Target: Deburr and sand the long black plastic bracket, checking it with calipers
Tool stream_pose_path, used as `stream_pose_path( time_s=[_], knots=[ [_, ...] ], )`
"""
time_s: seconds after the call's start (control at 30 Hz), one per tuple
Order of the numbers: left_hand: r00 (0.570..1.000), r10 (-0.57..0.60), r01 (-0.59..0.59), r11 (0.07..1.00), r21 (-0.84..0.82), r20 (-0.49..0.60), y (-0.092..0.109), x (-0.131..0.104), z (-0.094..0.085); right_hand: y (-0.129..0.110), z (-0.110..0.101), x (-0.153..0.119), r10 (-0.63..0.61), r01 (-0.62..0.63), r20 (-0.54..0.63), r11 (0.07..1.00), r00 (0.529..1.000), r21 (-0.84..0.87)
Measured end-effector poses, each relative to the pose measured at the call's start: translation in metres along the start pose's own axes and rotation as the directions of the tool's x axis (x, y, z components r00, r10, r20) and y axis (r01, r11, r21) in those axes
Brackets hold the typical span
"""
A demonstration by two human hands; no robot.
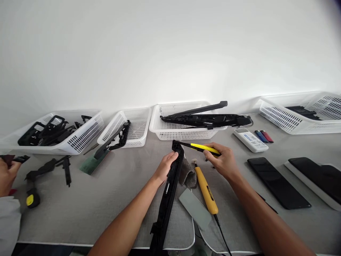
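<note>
A long black plastic trim piece (pixel 168 199) slants up from the near table edge, with my left hand (pixel 165 167) closed around its upper part. My right hand (pixel 223 160) grips a yellow and black utility knife (pixel 204 147). The knife's tip is at the top end of the trim piece; whether it touches the plastic I cannot tell. Just below my right hand lies a yellow corded hand tool (pixel 206 190) with a pale round tip. A rolled grey-brown cloth (pixel 189 177) sits behind the trim piece, and a flat grey rectangular block (pixel 195 209) lies nearer me.
Along the wall stand white baskets (pixel 183 135), (pixel 138 138), (pixel 87 137), (pixel 301 124) holding black plastic parts. At right lie a white remote (pixel 250 140), lighters (pixel 263 136) and a black phone (pixel 278 183). Another person's hand (pixel 6 174) is at far left, near a tape measure (pixel 32 200).
</note>
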State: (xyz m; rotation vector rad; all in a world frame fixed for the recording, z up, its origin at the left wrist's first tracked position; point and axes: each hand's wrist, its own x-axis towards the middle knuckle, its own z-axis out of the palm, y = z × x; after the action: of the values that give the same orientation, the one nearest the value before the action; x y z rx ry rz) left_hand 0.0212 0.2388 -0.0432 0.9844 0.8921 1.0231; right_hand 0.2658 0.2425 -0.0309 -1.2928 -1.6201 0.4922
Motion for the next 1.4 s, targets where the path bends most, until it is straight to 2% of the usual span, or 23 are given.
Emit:
stream_pose_path(
  time_s=[0.17, 0.3, 0.47, 0.67, 0.77, 0.9, 1.03, 1.2, 1.27, 1.4],
  knots=[
    [1.000, -0.001, 0.001, 1.000, -0.019, 0.003, 0.000, 0.001, 0.000, 0.000, -0.005, 0.001, 0.011, -0.012, -0.067, 1.000, 0.998, -0.013],
    [1.000, 0.006, -0.007, 0.999, -0.039, -0.025, 0.001, 0.001, -0.002, -0.001, -0.010, 0.000, 0.018, -0.018, -0.001, 0.999, 1.000, 0.042],
    [0.997, -0.048, 0.045, 0.998, -0.051, -0.059, 0.003, 0.001, -0.007, 0.000, -0.011, 0.000, 0.025, -0.025, -0.003, 0.999, 1.000, 0.035],
    [0.993, -0.032, 0.024, 0.998, -0.065, -0.117, 0.001, 0.005, -0.011, 0.004, -0.008, 0.000, 0.001, -0.001, 0.053, 1.000, 0.999, -0.005],
    [0.995, -0.033, 0.028, 0.998, -0.048, -0.098, 0.001, 0.005, -0.012, 0.004, -0.005, 0.000, 0.006, -0.005, 0.053, 1.000, 0.999, -0.014],
    [0.999, -0.034, 0.035, 0.997, -0.064, 0.011, 0.000, 0.003, -0.013, 0.002, 0.002, -0.002, 0.004, -0.004, 0.016, 1.000, 1.000, -0.022],
    [0.997, -0.039, 0.044, 0.997, -0.063, 0.074, -0.002, 0.002, -0.011, 0.003, 0.006, -0.003, 0.012, -0.015, -0.058, 0.998, 0.998, -0.054],
    [0.997, -0.024, 0.026, 0.999, -0.031, 0.078, -0.005, -0.001, -0.008, 0.004, 0.002, -0.001, 0.015, -0.034, -0.199, 0.995, 0.980, -0.090],
    [0.998, -0.004, 0.007, 0.999, -0.038, 0.055, -0.006, -0.001, -0.008, 0.003, 0.000, -0.002, 0.012, -0.025, -0.187, 0.998, 0.982, -0.064],
    [1.000, 0.004, -0.004, 0.996, -0.087, 0.003, -0.005, 0.001, -0.012, -0.002, 0.001, -0.004, -0.015, 0.017, -0.092, 1.000, 0.996, 0.020]
  ],
)
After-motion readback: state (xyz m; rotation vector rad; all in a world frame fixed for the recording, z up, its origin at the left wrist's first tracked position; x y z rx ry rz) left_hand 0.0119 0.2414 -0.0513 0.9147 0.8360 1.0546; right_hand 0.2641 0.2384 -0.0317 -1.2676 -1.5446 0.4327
